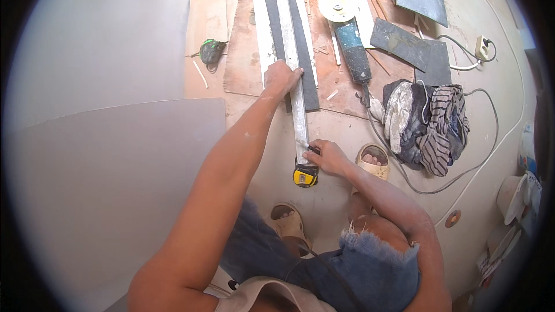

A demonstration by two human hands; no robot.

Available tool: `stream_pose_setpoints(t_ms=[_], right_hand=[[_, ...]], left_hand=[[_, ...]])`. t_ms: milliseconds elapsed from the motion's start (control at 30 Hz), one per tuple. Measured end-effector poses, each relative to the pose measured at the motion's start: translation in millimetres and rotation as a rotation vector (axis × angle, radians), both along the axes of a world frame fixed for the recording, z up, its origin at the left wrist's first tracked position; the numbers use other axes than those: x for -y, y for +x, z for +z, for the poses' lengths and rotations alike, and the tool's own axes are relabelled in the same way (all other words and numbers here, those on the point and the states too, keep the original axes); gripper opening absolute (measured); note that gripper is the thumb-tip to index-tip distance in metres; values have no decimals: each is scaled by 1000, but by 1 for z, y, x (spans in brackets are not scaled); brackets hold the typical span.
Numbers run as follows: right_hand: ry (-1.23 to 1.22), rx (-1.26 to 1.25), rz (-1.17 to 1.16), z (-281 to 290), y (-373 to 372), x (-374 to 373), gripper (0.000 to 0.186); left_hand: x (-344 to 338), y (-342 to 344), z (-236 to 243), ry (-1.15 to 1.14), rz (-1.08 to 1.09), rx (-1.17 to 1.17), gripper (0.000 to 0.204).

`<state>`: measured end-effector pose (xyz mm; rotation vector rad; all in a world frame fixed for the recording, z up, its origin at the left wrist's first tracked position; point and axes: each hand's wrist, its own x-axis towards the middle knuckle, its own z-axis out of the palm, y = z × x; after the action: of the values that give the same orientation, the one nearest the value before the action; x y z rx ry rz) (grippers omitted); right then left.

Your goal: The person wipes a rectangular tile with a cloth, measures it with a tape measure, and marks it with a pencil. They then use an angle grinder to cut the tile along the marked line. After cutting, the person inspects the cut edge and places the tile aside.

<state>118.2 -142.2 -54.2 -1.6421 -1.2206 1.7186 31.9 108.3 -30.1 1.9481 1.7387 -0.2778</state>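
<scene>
A long, straight metal bar (293, 89), silvery and scuffed with whitish smears, lies lengthwise down the middle of the scene. Its far part crosses a dark grey strip (310, 89) and a white panel (258, 17); its near end reaches a yellow-and-black tape measure (305, 175). The left hand (281, 78) closes over the bar's middle, thumb along the right edge, the other fingers bent at the left. The right hand (328, 157), by the near end, has its fingers drawn together, pinching a small dark item (314, 149) too hidden to identify.

Beneath the panel is a reddish, dusty board (240, 75) on a pale floor (341, 126) littered with offcuts. To the right of the bar rests a teal-and-black angle grinder (352, 46) with a whitish disc, near dark slabs (404, 40). Nearer on the right is a heap of rags (430, 124), some striped, with a cable looping around it to the right. A white socket block (482, 48) sits at the far right. A broad, pale grey sheet (127, 185) fills the near left.
</scene>
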Motion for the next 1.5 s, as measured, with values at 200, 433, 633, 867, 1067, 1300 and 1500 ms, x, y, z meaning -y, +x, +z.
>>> stream_pose_setpoints(t_ms=[200,433,633,867,1067,1300,1500], right_hand=[[-14,53,-107,-30,-2,7,37],[-54,6,-156,-35,4,6,36],[-79,30,-191,-25,13,7,36],[-66,27,-205,-28,15,10,35],[-23,44,-202,-31,14,11,36],[-74,50,-171,-37,13,10,38],[-67,69,-142,-32,14,9,40]], left_hand=[[-3,7,-6,-11,-49,2,65],[-16,-5,10,45,-304,37,91],[-19,-7,9,24,-410,82,91],[-14,-6,10,57,-427,65,88],[-14,3,18,12,-395,23,88],[-14,-1,15,6,-400,42,91],[-15,2,18,-12,-426,28,94]])
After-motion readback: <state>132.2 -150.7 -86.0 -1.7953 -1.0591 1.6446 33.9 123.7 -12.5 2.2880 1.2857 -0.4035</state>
